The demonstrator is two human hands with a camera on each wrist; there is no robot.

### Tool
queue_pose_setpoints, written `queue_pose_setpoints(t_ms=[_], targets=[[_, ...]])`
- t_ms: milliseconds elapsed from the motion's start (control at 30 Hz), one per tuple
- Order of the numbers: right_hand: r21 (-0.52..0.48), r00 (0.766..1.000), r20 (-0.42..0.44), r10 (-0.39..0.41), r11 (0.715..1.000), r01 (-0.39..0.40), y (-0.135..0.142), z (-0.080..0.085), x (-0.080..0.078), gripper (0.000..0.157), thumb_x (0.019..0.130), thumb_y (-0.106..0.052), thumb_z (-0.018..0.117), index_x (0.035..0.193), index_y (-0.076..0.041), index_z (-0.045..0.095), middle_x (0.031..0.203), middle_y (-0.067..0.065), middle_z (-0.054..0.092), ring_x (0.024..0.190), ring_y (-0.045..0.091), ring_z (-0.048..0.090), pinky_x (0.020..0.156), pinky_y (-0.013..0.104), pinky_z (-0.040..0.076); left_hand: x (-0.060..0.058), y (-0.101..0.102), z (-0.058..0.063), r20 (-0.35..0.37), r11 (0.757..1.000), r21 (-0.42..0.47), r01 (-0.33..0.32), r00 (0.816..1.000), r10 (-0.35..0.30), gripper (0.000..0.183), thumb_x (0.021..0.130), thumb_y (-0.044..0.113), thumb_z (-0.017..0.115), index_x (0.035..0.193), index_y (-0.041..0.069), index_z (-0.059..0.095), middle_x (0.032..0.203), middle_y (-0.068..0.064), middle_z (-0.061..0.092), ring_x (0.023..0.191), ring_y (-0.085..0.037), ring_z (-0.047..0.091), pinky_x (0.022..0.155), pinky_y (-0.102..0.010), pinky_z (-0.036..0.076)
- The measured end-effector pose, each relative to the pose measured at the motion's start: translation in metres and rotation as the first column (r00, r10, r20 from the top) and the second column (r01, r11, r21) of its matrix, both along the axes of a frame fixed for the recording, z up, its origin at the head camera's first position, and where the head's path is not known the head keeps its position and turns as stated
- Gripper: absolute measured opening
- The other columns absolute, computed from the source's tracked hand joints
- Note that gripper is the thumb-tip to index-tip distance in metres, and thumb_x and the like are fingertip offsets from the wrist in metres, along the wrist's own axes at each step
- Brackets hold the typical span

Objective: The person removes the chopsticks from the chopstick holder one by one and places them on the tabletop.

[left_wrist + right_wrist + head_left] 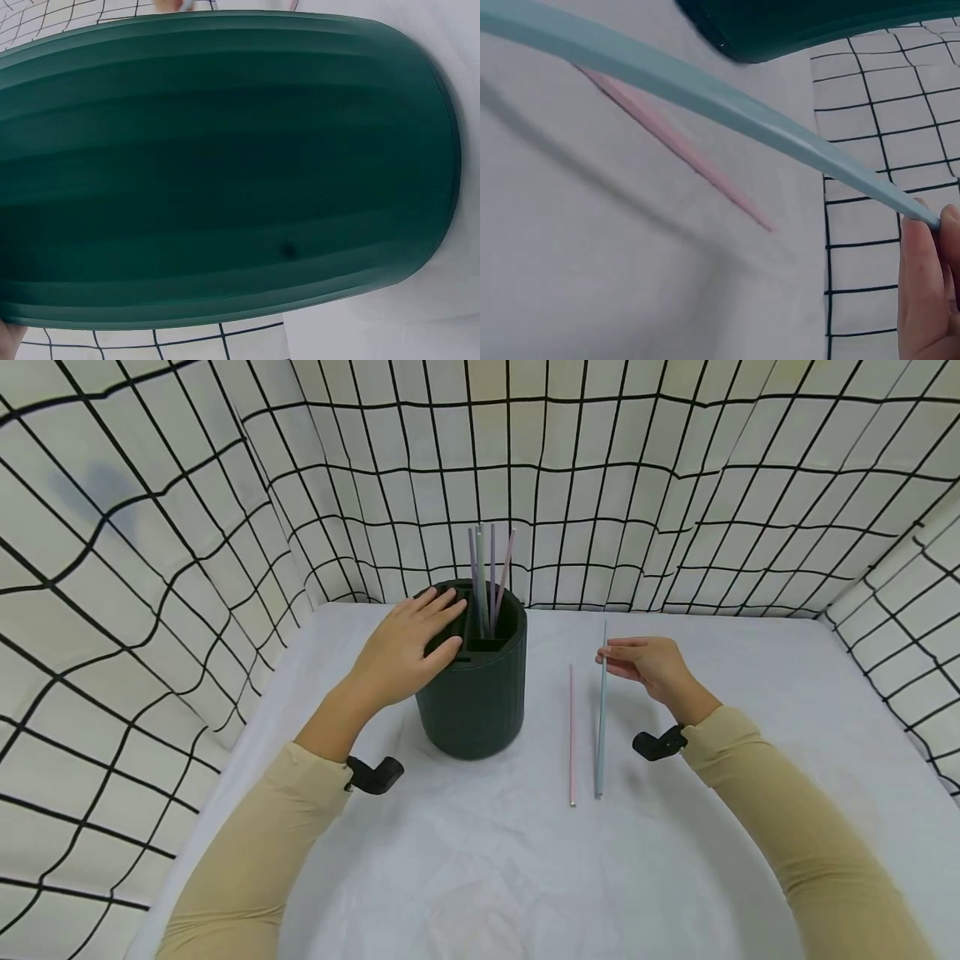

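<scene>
White cloth-covered table [480, 852], bearing a dark green, ribbed, cylindrical holder [472, 714] with inner dividers. The left hand [408, 643] rests on the holder's rim, fingers extended and thumb apart. The right hand [648, 664] pinches a long, slender, pale blue stick [602, 727] near its far end, raised above the cloth. A thinner pale pink stick [572, 743] lies between it and the holder. Slender purple, pale grey-green and pink sticks [481, 577] stand inside the holder.
</scene>
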State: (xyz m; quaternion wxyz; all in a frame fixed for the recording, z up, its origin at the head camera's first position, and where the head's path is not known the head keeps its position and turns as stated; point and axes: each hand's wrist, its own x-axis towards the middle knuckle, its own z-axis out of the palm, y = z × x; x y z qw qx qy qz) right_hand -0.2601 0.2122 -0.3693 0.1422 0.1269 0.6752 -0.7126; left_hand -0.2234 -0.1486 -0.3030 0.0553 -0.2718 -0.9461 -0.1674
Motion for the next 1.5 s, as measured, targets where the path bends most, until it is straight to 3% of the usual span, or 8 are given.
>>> queue_pose_setpoints(t_ms=[200,433,600,767,1167,1300,1400,1500], targets=[[0.013,0.996,0.089,0.019,1.000,-0.020,0.004,-0.024,-0.011,0.053,0.096,-0.005,0.063,0.144,0.009,0.045,0.075,-0.005,0.075,0.074,0.006,0.074,0.073,0.018,0.061,0.001,0.002,0.001,0.002,1.000,0.001,-0.002,1.000,0.002,0.058,0.104,0.042,0.040,0.157,0.019,0.032,0.166,-0.002,0.024,0.157,-0.025,0.013,0.129,-0.045,0.009],[-0.003,0.980,0.199,-0.026,1.000,0.027,0.006,-0.045,-0.015,0.052,0.094,-0.001,0.064,0.143,0.006,0.047,0.072,-0.004,0.075,0.071,0.007,0.074,0.072,0.019,0.061,0.001,0.004,0.000,0.013,1.000,-0.003,0.002,1.000,-0.002,0.058,0.104,0.041,0.040,0.157,0.019,0.032,0.166,-0.003,0.024,0.156,-0.026,0.013,0.129,-0.046,0.009],[0.072,0.981,0.192,-0.040,0.997,0.027,0.005,-0.056,-0.017,0.028,0.093,-0.005,0.068,0.120,0.000,0.064,0.070,-0.004,0.073,0.068,0.004,0.071,0.069,0.017,0.060,0.003,0.004,0.002,0.006,1.000,0.000,-0.001,1.000,0.001,0.058,0.104,0.041,0.040,0.157,0.018,0.033,0.166,-0.003,0.025,0.156,-0.027,0.015,0.129,-0.046,0.011],[0.122,0.974,0.219,-0.063,0.992,0.037,0.005,-0.062,-0.020,0.012,0.091,-0.007,0.070,0.102,-0.004,0.063,0.068,-0.005,0.071,0.064,0.004,0.069,0.067,0.015,0.059,0.003,0.004,0.002,0.010,1.000,-0.001,-0.002,1.000,0.002,0.058,0.104,0.041,0.040,0.157,0.018,0.032,0.166,-0.003,0.025,0.156,-0.027,0.014,0.129,-0.046,0.009],[0.299,0.971,0.194,-0.143,0.951,0.080,0.001,-0.060,-0.022,0.012,0.084,-0.002,0.077,0.094,-0.002,0.069,0.054,-0.003,0.067,0.050,0.005,0.065,0.057,0.018,0.059,0.002,0.003,0.003,0.003,1.000,0.002,-0.004,1.000,0.004,0.058,0.104,0.040,0.041,0.157,0.018,0.032,0.166,-0.004,0.025,0.156,-0.027,0.014,0.129,-0.045,0.010],[0.301,0.982,0.159,-0.105,0.952,0.053,0.000,-0.057,-0.019,0.021,0.087,-0.005,0.075,0.106,0.003,0.071,0.055,-0.005,0.068,0.052,0.004,0.066,0.058,0.018,0.059,0.002,0.003,0.002,0.007,1.000,0.001,-0.006,1.000,0.006,0.058,0.104,0.040,0.041,0.157,0.018,0.033,0.166,-0.004,0.025,0.156,-0.027,0.014,0.129,-0.046,0.010],[0.226,0.993,0.095,-0.075,0.973,0.052,-0.002,-0.049,-0.015,0.038,0.089,-0.008,0.073,0.123,0.007,0.064,0.062,-0.008,0.070,0.060,0.002,0.069,0.064,0.016,0.059,0.002,0.003,0.002,0.006,1.000,0.002,-0.008,1.000,0.008,0.058,0.104,0.040,0.041,0.157,0.018,0.033,0.166,-0.003,0.025,0.156,-0.027,0.015,0.129,-0.046,0.010],[0.056,0.998,0.019,-0.056,0.997,0.055,-0.009,-0.031,-0.014,0.045,0.092,-0.007,0.070,0.133,0.008,0.058,0.074,-0.007,0.075,0.071,0.004,0.073,0.072,0.017,0.060,0.002,0.002,0.001,0.003,1.000,0.003,-0.011,1.000,0.011,0.058,0.104,0.041,0.040,0.157,0.019,0.032,0.166,-0.003,0.025,0.156,-0.027,0.014,0.129,-0.045,0.009]])
